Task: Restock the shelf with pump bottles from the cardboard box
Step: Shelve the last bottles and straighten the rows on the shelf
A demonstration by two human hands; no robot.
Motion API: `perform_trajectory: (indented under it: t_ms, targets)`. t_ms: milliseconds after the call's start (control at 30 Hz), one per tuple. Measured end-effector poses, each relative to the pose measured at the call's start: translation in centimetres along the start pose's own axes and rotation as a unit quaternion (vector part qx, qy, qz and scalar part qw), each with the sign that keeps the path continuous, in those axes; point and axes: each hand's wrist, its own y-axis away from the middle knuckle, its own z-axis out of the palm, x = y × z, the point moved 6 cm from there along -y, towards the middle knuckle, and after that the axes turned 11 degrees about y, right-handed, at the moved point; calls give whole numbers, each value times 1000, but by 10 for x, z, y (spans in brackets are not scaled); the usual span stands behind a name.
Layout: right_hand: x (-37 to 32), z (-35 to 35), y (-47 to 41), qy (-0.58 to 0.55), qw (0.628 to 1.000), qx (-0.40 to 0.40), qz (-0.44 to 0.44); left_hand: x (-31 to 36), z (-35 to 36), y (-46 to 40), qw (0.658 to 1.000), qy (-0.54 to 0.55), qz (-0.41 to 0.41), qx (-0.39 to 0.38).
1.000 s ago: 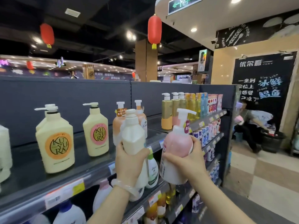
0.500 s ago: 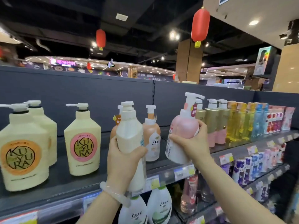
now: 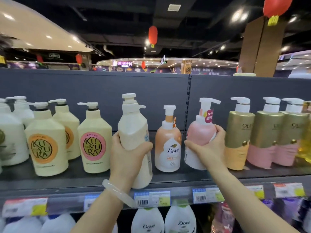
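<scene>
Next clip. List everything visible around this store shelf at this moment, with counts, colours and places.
Kuyura bottles: at least three, cream, top shelf left.
White bottles: several, far left, count unclear.
Orange Dove bottle: one, between the hands.
Olay bottles: three, gold tops, right.
Top shelf: one, dark grey.
Price tags: several, shelf edge.
White Dove bottles: at least two, lower shelf.
Red lanterns: several, ceiling.
Cream pump bottle: one, in left hand.
Pink pump bottle: one, in right hand.
Bracelet: one, pale, left wrist.

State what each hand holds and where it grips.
Left hand: cream pump bottle, gripped around its lower body. Right hand: pink pump bottle, gripped around its mid body.
</scene>
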Motion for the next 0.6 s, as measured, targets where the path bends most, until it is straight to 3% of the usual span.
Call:
perform_trajectory:
  t_ms: [233, 333, 500, 600]
  targets:
    - [10, 7, 15, 68, 997, 7, 34, 12, -5, 0, 1000, -11, 23, -3]
    - [12, 8, 14, 82, 995, -37, 49, 10, -9, 1, 1000, -7, 22, -4]
    - [43, 8, 25, -9, 982, -147, 114, 1, -14, -1, 1000, 3, 17, -11]
    - [48, 6, 23, 38, 977, -170, 121, -3, -14, -2, 1000, 3, 7, -11]
